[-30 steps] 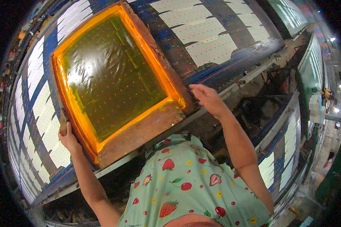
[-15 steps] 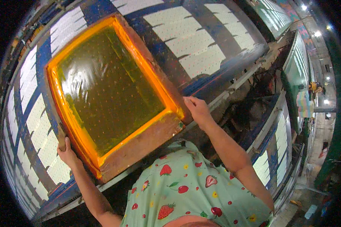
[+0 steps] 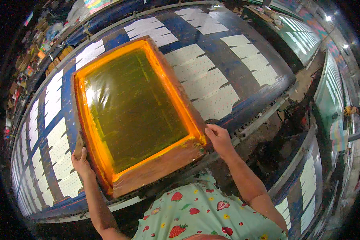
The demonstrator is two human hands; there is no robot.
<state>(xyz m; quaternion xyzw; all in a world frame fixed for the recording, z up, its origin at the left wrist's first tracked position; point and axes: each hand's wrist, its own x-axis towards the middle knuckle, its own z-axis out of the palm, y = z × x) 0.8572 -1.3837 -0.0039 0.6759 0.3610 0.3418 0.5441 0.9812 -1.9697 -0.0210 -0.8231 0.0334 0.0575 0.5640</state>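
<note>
The right hand (image 3: 220, 142), open beside the rim a second ago, now joins the left hand (image 3: 82, 163) in grasping an orange-bordered, brown-sided rectangular panel of dark translucent film (image 3: 137, 112) at centre-left, securing both sides, though its clearance above the blue, white-patched tabletop (image 3: 225, 66) is unclear.

a workshop, apparently for printing — a long blue-stained table (image 3: 232, 68) carries rows of pale, dotted panels (image 3: 196, 76) with an orange-edged framed screen (image 3: 136, 112) over some of them, further tables (image 3: 326, 90) stand to the right, bright lamps (image 3: 328, 18) shine beyond — and jumbled goods (image 3: 36, 66) crowd the far left.
</note>
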